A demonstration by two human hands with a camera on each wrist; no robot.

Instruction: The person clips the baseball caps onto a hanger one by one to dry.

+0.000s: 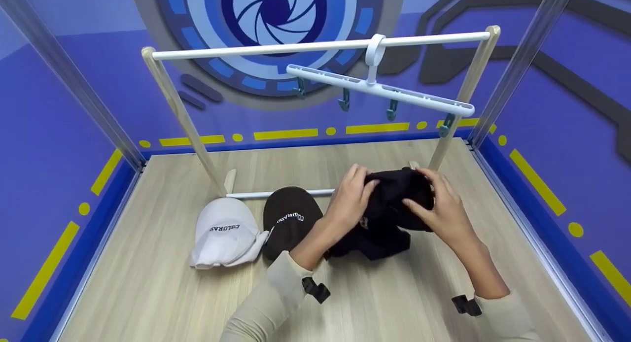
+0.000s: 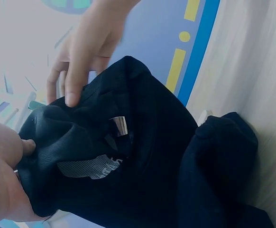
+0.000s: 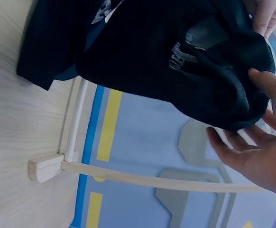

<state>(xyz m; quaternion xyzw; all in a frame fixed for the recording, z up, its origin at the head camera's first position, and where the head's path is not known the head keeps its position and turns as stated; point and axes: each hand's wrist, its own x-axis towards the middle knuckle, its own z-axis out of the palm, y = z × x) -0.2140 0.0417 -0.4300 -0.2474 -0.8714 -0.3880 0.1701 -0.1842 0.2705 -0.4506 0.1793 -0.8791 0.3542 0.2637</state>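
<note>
Pale sleeves (image 1: 268, 302) come first; beyond them the person's left hand (image 1: 351, 196) and right hand (image 1: 443, 214) grip opposite sides of one black cap (image 1: 394, 189), between thumbs and fingers. It is held before the wooden rack (image 1: 177, 105), near another dark cap (image 1: 379, 243) on the table (image 1: 148, 283); I cannot tell if these touch. Leftward lie a brown cap (image 1: 290, 211) and a white cap (image 1: 224, 233).

- Head: we look forward and down over the rack (image 1: 271, 49).
- Left wrist: we face a black cap (image 2: 145, 147), close, tilted.
- Right wrist: close, sharing that cap.
</note>
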